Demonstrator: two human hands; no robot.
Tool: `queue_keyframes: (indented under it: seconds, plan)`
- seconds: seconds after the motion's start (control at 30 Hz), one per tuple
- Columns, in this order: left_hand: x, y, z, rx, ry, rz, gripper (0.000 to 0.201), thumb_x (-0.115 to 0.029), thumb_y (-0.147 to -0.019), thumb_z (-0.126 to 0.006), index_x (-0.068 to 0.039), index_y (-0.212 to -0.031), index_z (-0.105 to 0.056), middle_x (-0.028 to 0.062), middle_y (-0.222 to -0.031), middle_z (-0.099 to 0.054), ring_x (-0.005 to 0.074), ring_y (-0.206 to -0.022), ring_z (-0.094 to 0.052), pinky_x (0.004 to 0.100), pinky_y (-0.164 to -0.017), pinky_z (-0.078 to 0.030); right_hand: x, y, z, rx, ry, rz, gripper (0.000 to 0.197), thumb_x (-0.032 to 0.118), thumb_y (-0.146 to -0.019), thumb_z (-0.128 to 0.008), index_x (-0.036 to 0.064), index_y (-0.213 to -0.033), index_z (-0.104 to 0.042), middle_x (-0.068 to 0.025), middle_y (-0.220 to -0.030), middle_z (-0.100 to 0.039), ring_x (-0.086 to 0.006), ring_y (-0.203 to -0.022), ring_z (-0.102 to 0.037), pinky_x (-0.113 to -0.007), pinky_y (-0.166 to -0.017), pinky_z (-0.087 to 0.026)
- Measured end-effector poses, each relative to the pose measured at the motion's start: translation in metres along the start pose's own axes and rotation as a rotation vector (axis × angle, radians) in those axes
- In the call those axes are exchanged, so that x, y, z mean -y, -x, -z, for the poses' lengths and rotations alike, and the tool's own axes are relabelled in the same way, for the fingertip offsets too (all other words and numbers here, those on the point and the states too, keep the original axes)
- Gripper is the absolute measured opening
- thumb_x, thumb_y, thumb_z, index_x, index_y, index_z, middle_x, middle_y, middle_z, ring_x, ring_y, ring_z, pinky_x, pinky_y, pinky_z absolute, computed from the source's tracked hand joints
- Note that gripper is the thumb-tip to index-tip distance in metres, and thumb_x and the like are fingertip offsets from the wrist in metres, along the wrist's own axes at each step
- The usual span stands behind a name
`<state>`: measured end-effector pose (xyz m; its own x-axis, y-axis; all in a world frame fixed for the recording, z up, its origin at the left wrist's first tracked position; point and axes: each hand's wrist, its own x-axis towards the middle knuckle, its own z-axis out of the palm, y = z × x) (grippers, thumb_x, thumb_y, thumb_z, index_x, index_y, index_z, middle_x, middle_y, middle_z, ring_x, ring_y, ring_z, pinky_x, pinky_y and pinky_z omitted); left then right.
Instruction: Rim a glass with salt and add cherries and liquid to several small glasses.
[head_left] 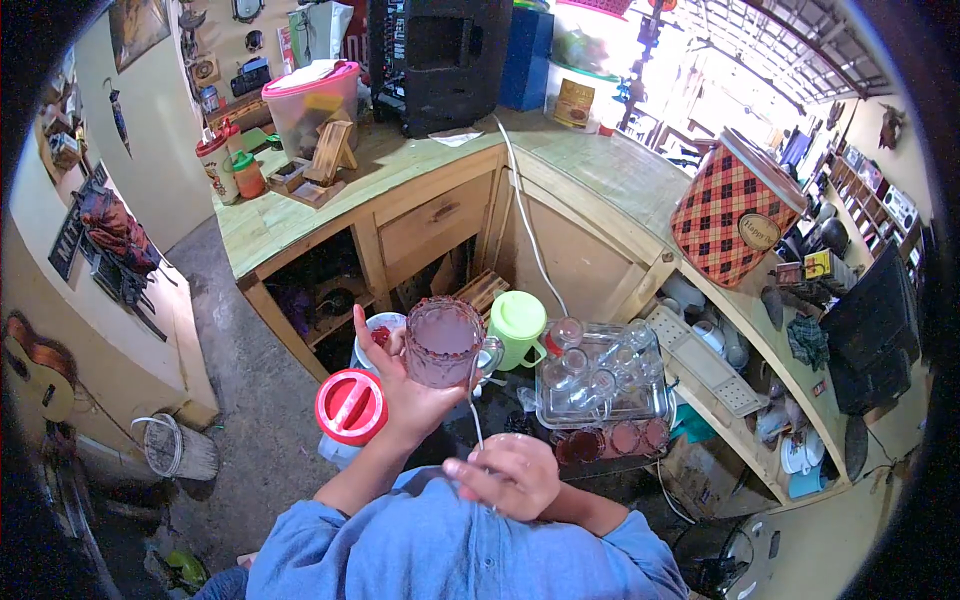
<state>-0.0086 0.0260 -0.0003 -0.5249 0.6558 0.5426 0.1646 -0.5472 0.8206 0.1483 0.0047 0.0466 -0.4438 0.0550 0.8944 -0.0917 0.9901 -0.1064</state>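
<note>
My left hand (408,395) is wrapped round a clear glass mug (445,340), lifted in front of me. The mug's rim is coated with dark red bits, and cloudy pinkish liquid fills it. Close to my chest, my right hand (515,475) is curled with fingers bent together, slightly blurred; whatever it may hold is hidden. A thin pale stick or cord (476,420) runs between the mug and that hand; whether the hand grips it I cannot tell. Left of the mug sits a red-lidded container (351,407). Behind it stands a white tub (368,350) with something red inside.
A green lidded pitcher (517,325) stands right of the mug. Beside it, a clear tray (605,410) holds several glass mugs, with pinkish-red cups (590,446) in front. A wooden counter (400,180) wraps round, bearing a black speaker (440,65) and a plaid cooler (735,210).
</note>
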Motion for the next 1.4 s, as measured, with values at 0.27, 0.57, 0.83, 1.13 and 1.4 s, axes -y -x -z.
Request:
queue_keyframes:
  seconds: [0.27,0.57,0.83,1.13,1.4]
  plan:
    - [0.003,0.002,0.001,0.022,-0.034,-0.014,0.136,-0.009,-0.053,-0.087,-0.019,-0.141,0.016,0.0141,-0.117,-0.047,0.0238,-0.105,-0.054,0.0365,-0.092,-0.045,0.002,-0.003,0.000,0.026,-0.029,0.008,0.044,0.017,-0.064,-0.076,0.0078,-0.106,-0.064,-0.0034,-0.077,-0.049,-0.0178,-0.062,-0.057,-0.028,-0.051,-0.048]
    - [-0.001,0.005,0.001,0.031,-0.029,0.016,0.136,-0.006,-0.052,-0.087,-0.020,-0.142,0.015,0.0145,-0.118,-0.046,0.0244,-0.107,-0.054,0.0373,-0.093,-0.045,-0.003,-0.004,0.000,0.011,0.025,-0.040,0.042,0.018,-0.066,-0.075,0.0079,-0.105,-0.065,-0.0034,-0.077,-0.047,-0.0158,-0.058,-0.054,-0.026,-0.047,-0.044]
    - [-0.001,0.005,0.005,0.036,-0.038,0.066,0.137,-0.007,-0.052,-0.086,-0.020,-0.141,0.018,0.0163,-0.120,-0.047,0.0255,-0.107,-0.054,0.0379,-0.093,-0.045,0.006,0.000,0.024,0.065,-0.032,0.082,0.020,0.023,-0.078,-0.068,0.0066,-0.090,-0.067,-0.0033,-0.078,-0.052,-0.0165,-0.059,-0.054,-0.030,-0.051,-0.047]
    - [-0.012,0.002,0.003,0.138,0.068,0.083,0.138,-0.007,-0.051,-0.086,-0.019,-0.141,0.018,0.0154,-0.125,-0.047,0.0263,-0.112,-0.052,0.0408,-0.099,-0.041,-0.050,0.043,0.033,-0.542,0.057,-0.729,0.016,0.012,-0.091,-0.048,0.0025,-0.090,-0.060,-0.0077,-0.088,-0.059,-0.0178,-0.077,-0.053,-0.028,-0.076,-0.042]
    - [-0.019,-0.001,-0.016,0.191,0.190,0.113,0.139,-0.010,-0.052,-0.088,-0.018,-0.141,0.018,0.0167,-0.126,-0.046,0.0266,-0.113,-0.052,0.0409,-0.099,-0.041,-0.050,0.045,-0.010,-0.496,-0.534,-0.916,0.022,-0.003,-0.084,-0.055,-0.0007,-0.105,-0.060,-0.0077,-0.102,-0.061,-0.0129,-0.093,-0.055,-0.026,-0.082,-0.042]
